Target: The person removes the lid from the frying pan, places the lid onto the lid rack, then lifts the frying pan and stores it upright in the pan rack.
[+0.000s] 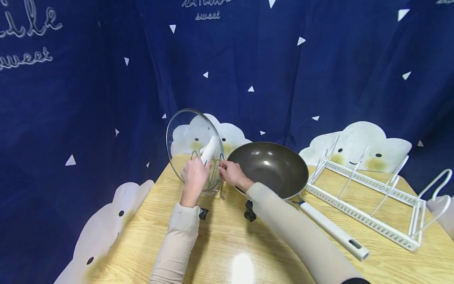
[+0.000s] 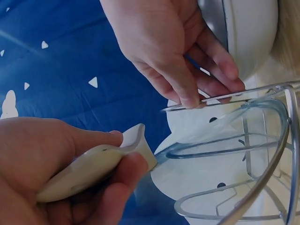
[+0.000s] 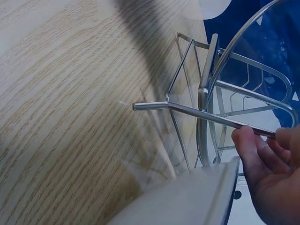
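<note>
here, left hand [image 1: 196, 172] grips the glass lid [image 1: 193, 140] in the wire rack [image 3: 191, 111], which right hand [image 1: 232, 173] pinches.

"What's that in the left grip [image 1: 196, 170]?"
"A handle [image 1: 210, 149] of smooth, plastic-looking stuff with a soft sheen, on a lid [image 1: 186, 138] of clear glass rimmed in shiny metal."
"And at the right grip [image 1: 232, 173]?"
"A wire rack [image 3: 197, 114] of bright, smooth metal. The pan [image 1: 267, 167] just right of that grip has a smooth inside with a satin gloss; its outside looks smooth as well."
"The counter [image 1: 142, 236] below both grips?"
"Grained like wood, glossy enough to throw back light. Beyond them hangs a curtain [image 1: 248, 59] of matt, creased cloth."
</note>
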### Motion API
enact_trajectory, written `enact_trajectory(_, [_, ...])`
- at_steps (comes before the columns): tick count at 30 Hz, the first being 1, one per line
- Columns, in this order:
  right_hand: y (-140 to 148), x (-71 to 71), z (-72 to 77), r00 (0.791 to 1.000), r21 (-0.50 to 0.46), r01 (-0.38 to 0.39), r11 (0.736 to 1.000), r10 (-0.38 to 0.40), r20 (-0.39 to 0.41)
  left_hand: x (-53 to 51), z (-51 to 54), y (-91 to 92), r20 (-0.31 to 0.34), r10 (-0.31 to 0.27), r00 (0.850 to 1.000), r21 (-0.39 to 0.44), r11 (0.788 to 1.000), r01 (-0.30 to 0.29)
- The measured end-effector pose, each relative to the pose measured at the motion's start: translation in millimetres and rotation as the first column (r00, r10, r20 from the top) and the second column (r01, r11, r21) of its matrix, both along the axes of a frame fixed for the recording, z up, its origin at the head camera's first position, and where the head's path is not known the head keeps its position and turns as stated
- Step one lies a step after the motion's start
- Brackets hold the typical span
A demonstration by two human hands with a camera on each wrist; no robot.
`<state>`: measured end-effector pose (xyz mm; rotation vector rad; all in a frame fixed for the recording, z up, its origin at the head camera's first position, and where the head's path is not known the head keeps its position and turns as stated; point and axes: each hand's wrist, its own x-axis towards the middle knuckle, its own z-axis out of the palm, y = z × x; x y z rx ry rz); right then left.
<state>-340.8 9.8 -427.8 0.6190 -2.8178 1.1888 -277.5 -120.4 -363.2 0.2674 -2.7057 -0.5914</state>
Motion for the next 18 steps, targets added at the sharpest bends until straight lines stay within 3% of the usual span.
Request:
enact_trajectory(8, [-0.9,-0.5,-0.9,1.0,0.0,0.013,1.0,-0.013,0.008,4.1,3.4,4.6,0.027,-0.012,1.0,-0.003,1.0,0.013])
enact_trajectory(18, [-0.3,1.1,-0.1,1.0,-0.02,0.001,1.0,0.0,0.008,6.9,1.9,8.7,0.005,-0.034,0.999,-0.002,0.999,0.034])
